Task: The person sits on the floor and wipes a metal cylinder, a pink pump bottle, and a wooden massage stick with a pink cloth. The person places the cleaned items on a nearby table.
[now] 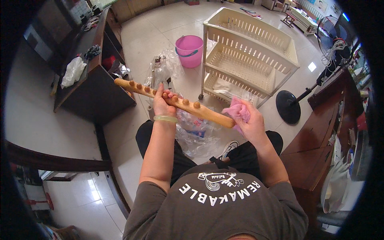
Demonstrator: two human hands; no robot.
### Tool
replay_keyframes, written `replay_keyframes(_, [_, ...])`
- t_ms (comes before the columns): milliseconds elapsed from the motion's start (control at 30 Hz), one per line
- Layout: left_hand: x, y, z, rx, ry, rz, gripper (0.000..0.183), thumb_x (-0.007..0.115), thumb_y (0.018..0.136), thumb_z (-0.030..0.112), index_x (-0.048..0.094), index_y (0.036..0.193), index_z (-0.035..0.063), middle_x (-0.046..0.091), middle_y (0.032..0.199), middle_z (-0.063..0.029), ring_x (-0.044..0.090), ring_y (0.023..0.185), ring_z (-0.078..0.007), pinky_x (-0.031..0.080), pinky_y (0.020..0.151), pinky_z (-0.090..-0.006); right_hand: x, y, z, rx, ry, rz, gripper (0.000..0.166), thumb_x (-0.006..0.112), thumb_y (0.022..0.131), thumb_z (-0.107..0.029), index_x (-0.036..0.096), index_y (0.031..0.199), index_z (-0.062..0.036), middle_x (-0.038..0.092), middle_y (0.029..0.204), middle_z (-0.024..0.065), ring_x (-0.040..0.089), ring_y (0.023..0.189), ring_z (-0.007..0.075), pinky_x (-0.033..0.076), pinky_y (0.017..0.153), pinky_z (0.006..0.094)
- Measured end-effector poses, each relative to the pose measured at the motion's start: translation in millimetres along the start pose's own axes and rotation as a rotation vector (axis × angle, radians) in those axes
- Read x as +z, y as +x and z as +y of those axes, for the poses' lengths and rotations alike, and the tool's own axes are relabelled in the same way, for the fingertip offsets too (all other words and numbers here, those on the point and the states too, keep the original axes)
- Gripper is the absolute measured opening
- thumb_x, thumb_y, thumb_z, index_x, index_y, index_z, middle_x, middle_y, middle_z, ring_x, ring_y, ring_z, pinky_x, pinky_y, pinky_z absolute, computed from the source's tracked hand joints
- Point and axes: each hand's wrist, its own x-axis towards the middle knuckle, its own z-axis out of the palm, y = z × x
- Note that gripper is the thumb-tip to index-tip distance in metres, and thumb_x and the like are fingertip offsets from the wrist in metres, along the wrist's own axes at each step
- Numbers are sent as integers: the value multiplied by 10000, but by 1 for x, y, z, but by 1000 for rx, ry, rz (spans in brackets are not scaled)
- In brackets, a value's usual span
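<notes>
A long wooden massage stick (207,114) with a row of round wooden knobs lies slantwise in front of me, its broad end at the right. My left hand (164,102) grips it near the middle, among the knobs. A crumpled pink cloth (239,111) is bunched in my right hand (252,121), beside the broad end of the stick; the cloth meets or nearly meets that end. Clear plastic bags (195,135) lie on the floor below the stick, between my legs.
Ahead stands a cream plastic three-tier rack (252,37), with a pink bucket (189,51) left of it. A dark desk (99,90) holding a white plastic bag (73,72) is at the left. On the right are a standing fan (288,107) and a reddish-brown wooden cabinet (312,159).
</notes>
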Motion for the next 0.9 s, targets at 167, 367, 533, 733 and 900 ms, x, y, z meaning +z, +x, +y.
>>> replay_keyframes(167, [-3,-1,-7,-23,-43,51,378,681,881,324,440,656,139,446,614,23,463,564,-132,455,566,-339,24,5,-26,-580,-444,243,467,633,781,-119,555,1230,-19,600,1189,160,587,1100,325,455,934,453])
replay_keyframes(367, [4,-9,-22,-36,-112,74,260,654,909,269,448,818,139,447,659,-1,457,571,-145,441,533,-320,81,-8,-13,-670,-870,116,523,571,806,-175,518,1311,-48,493,1350,152,530,1172,334,460,877,455])
replay_keyframes(533, [6,-22,-23,-3,-70,16,250,643,917,244,439,835,124,451,665,-23,451,570,-168,437,528,-337,81,-3,22,-600,-864,174,533,565,798,-173,518,1319,-73,576,1114,119,588,945,288,486,732,403])
replay_keyframes(733, [2,-18,-23,-47,-69,-62,255,654,908,237,464,805,102,466,660,-29,449,560,-165,432,539,-330,62,-1,16,-273,-607,-164,489,679,731,-156,566,1195,-49,625,873,113,627,779,316,506,705,390])
replay_keyframes(900, [3,-17,-18,-58,-14,-260,228,647,911,232,478,818,110,482,646,-15,446,546,-142,422,539,-315,41,1,11,27,-268,-575,443,716,723,-112,569,1131,-22,640,866,101,654,804,276,521,704,357])
